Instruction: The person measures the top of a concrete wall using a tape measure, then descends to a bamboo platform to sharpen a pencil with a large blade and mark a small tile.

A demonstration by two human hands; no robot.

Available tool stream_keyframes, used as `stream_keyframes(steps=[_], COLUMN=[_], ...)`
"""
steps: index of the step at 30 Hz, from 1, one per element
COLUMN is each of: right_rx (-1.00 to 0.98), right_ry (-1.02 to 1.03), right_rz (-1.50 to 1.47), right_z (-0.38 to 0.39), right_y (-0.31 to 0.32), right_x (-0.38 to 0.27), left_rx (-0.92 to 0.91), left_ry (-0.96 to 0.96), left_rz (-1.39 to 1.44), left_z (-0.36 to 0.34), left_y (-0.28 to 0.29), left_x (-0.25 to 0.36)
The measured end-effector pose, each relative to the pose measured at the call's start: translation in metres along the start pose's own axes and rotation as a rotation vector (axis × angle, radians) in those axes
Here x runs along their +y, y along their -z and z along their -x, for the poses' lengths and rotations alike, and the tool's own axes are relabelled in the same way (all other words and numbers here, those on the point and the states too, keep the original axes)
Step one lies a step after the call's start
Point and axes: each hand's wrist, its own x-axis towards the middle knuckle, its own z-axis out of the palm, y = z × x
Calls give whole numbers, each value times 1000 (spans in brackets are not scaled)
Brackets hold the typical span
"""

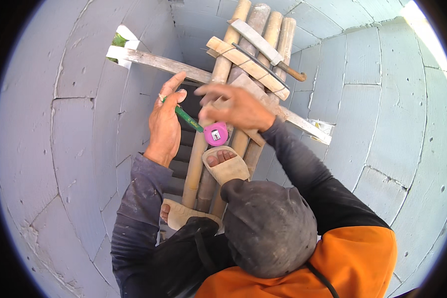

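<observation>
My left hand [165,126] is closed on a slim green stick [186,115] between thumb and fingers; the stick slants down toward a pink tape measure [215,134], which sits over the bamboo poles [193,174]. Just above the tape measure, my right hand [236,104] is open, fingers apart and slightly blurred, with nothing visible in it. My sandalled feet [225,161] rest on the poles below. Beyond my hands, a long blade with a wooden handle [260,44] lies across the pole tops near a strapped wooden piece [248,64].
Grey block walls [72,149] enclose both sides. A wooden beam [159,62] runs across under the poles, ending in wall openings [119,42] at left and right. A dark gap [184,149] with step-like ledges shows left of the poles. My capped head fills the lower middle.
</observation>
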Motion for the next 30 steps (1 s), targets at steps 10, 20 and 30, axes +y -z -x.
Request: stream_keyframes(steps=[10, 20, 30], right_rx=[379, 475, 363], right_ry=[-414, -725, -813], right_rz=[137, 511, -183], right_z=[56, 145, 157], right_y=[5, 40, 52], right_x=[81, 158, 130], left_rx=[-96, -146, -29], left_ry=[7, -270, -133], left_rz=[-360, -1199, -646], left_z=[12, 14, 6], left_y=[-16, -52, 19], left_x=[-114, -172, -196])
